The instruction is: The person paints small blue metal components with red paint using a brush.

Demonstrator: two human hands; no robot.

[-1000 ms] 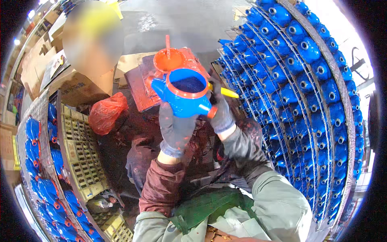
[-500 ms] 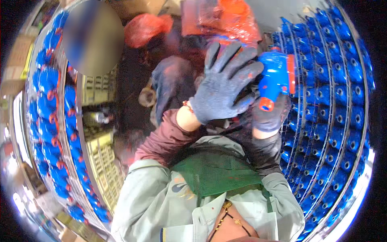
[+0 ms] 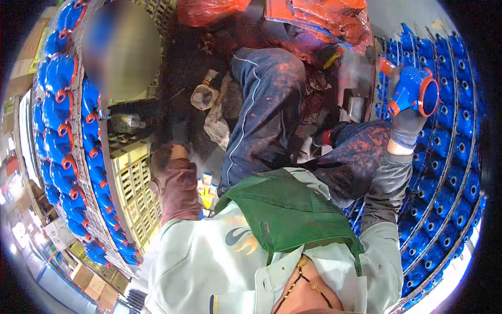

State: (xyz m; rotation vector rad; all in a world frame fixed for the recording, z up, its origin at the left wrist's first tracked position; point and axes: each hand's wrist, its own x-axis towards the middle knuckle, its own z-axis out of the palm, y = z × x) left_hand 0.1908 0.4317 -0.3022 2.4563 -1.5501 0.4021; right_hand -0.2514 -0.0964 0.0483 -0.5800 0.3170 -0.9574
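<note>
While the person sits among racks of painted parts, the right hand (image 3: 407, 121), in a grey glove, is raised toward two o'clock with its fingers clamped around a blue cast fitting with an orange-rimmed round opening (image 3: 414, 90). The fitting sits in the glove just above the rack of blue fittings (image 3: 444, 172) that curves down the picture's edge from one to five o'clock, close over the rows but, as far as the bent rim lets one judge, not resting on them.

The left hand (image 3: 178, 137) reaches out toward nine o'clock, past the maroon sleeve (image 3: 180, 191). It lies in dark shadow near a clear plastic bottle (image 3: 125, 123) and the edge of a yellow slatted crate (image 3: 137, 196); whether its fingers are spread, curled or gripping anything cannot be told.

A second curved rack of blue fittings with orange rings (image 3: 65, 136) runs from eleven to seven o'clock. Between the racks, at twelve o'clock, lie the person's knees in dark blue trousers speckled with orange paint (image 3: 272, 104). Beyond them are an orange plastic bag (image 3: 206, 9) and a paint-soaked orange cloth (image 3: 324, 15). A small clear jar (image 3: 201, 97) rests on the floor at eleven o'clock. A green apron (image 3: 285, 212) covers the chest at six o'clock.
</note>
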